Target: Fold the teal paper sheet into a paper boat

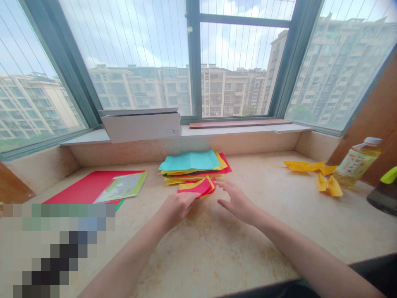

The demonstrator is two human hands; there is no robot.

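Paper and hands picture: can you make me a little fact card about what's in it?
Left hand: holding the small papers, red and yellow
Right hand: open, close by their right side; touching, can't tell
Paper stack: behind them, blue sheet on top
Left side: red sheet, with a packet on it
Right side: bottle, white cap, folded yellow papers nearby
Ledge: white box

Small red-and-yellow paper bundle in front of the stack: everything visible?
The red-and-yellow paper bundle looks like thin, layered sheets, count unclear. Yellow shows between red layers, with pointed corners spread at the right end. It is near the middle of the counter, just in front of the larger paper stack; whether it lies flat is unclear. The left grip holds its near edge; the right grip is open by its right end, contact unclear.
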